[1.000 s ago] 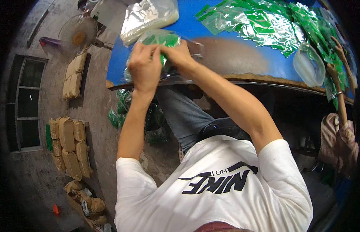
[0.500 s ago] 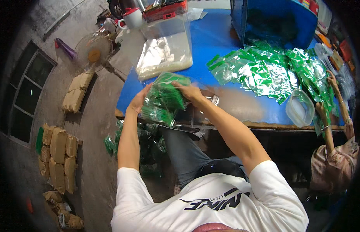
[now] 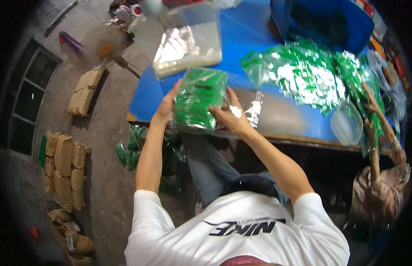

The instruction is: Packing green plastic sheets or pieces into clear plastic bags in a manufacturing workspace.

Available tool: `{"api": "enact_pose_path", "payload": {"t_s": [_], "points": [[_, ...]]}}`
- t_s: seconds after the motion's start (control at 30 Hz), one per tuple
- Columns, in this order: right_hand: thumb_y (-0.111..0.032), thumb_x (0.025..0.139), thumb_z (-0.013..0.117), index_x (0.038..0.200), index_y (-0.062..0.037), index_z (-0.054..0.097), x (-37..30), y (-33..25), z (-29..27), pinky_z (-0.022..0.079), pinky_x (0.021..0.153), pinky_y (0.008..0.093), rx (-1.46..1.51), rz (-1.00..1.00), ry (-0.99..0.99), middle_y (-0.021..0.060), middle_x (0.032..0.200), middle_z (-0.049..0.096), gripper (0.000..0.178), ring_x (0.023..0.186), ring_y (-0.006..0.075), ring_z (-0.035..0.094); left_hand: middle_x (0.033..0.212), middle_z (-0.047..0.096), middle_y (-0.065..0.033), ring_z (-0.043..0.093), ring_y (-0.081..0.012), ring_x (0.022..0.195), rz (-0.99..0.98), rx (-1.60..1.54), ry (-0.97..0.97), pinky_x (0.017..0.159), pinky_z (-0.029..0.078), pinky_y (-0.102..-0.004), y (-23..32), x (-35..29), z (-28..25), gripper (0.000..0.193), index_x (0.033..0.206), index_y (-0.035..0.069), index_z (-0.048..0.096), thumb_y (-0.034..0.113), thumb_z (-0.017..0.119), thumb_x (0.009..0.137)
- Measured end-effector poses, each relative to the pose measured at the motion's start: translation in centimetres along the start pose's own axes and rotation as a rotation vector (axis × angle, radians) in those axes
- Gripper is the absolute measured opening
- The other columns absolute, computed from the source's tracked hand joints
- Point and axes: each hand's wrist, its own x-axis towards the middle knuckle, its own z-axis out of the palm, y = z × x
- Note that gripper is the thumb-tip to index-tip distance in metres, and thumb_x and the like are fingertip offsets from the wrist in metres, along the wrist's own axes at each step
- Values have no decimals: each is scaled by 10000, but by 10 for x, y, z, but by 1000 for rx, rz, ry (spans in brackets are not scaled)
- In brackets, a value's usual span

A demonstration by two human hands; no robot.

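Observation:
Between my hands, over the near left edge of the blue table (image 3: 241, 33), I hold a clear plastic bag packed with green packets (image 3: 199, 99). My left hand (image 3: 167, 104) is wrapped round its left side, with the fingers partly hidden behind it. On the right side my right hand (image 3: 232, 116) grips the bag, its thumb and fingers pressed against the plastic. Just beyond the bag lies a stack of clear plastic bags (image 3: 188, 48). Motion blurs the packed bag a little.
A heap of green-and-clear packets (image 3: 299, 77) covers the table's right part, before a blue bin (image 3: 321, 22). Near it stands a clear plastic tub (image 3: 346, 123). A co-worker's hands (image 3: 372, 106) reach into the packets. Filled green bags (image 3: 130, 146) lie below the table; wrapped brown parcels (image 3: 64, 155) stand left.
The bag of green packets has turned more upright and squared up, and its contents fill it more evenly. My right hand has moved from its top to its right side.

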Motion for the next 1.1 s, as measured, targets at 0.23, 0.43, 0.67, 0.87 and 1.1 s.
{"api": "enact_pose_path", "payload": {"t_s": [0.23,0.43,0.67,0.87,1.1], "points": [[-134,858,718,1530,54,67,-34,-22,-12,530,816,413,17,192,-71,244,924,713,954,843,336,708,1548,372,-122,412,-231,1378,-61,45,-71,1136,339,-348,14,-5,28,757,1580,51,201,308,599,990],[-70,856,657,1486,76,194,-50,-37,-6,532,772,441,-517,-18,31,259,888,695,794,849,400,695,1497,442,-116,430,-240,1359,-81,250,-153,1129,342,-348,15,1,42,977,1576,73,245,212,816,796],[-50,919,482,977,20,605,-33,-1,-46,452,610,252,38,-38,238,41,772,600,153,686,104,554,1462,485,-69,482,-173,1281,-113,512,-427,1105,366,-322,30,53,48,976,1563,79,291,146,842,760],[-5,857,405,868,18,558,-48,6,-29,450,673,310,-163,-59,-87,67,768,565,154,718,165,517,1550,391,-166,382,-326,1410,296,1534,-121,1179,260,-437,22,52,80,792,1524,110,382,504,665,898],[64,815,544,1056,-10,612,-51,9,-14,503,821,417,-623,-273,-199,188,974,632,261,907,365,625,1552,310,-199,285,-313,1444,588,555,641,1192,195,-461,-37,-113,110,873,1521,-29,228,423,669,918]]}}
